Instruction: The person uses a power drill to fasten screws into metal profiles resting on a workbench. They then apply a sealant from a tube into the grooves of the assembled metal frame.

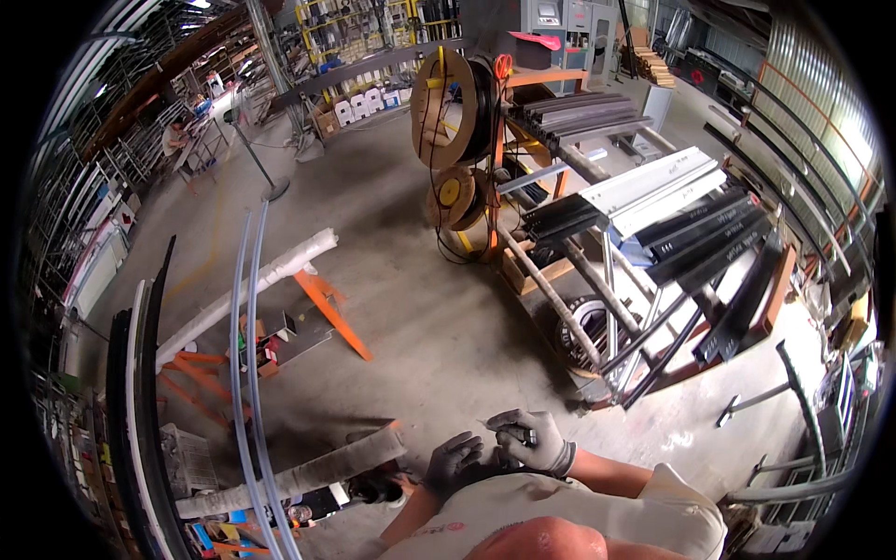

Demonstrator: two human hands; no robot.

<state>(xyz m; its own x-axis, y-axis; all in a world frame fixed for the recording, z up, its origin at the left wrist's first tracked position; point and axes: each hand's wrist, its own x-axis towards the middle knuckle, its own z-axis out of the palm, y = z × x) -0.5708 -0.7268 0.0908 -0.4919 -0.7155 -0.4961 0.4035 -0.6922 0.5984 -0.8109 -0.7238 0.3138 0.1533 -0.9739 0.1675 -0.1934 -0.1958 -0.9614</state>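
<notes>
Both of my hands wear grey work gloves with dark patches, and they are close together in front of my shirt. My left hand [455,459] has its fingers stretched out toward the right, and I make out nothing in its grasp. Beside it, my right hand [537,442] is closed, its fingers curled inward. A small dark patch shows at its fingers, too small to tell whether it is a held thing or part of the glove. The gap between the two hands is partly hidden.
Two long pale metal profiles [254,373] lie across wrapped supports on orange trestles [333,315] at left. Ahead stand big cable reels [443,107]. To the right, a rack holds black and white profiles [667,191]. A person [175,140] is far off at left.
</notes>
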